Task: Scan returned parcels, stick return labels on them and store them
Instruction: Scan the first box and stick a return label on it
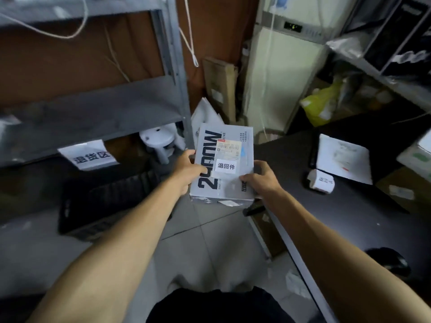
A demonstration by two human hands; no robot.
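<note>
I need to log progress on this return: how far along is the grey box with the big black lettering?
Labelling looks done: a white return label sits on the grey box, below its shipping label. In hand: the left hand and right hand grip its sides, holding it above the floor. Left: storing it, perhaps on the grey shelf with the returns sign. Scanning cannot be judged.

The parcel (224,164) hung between shelf (93,117) on the left and desk (349,217) on the right. A crate (105,203) sat near-left; a label roll (321,181) lay on the desk.
</note>
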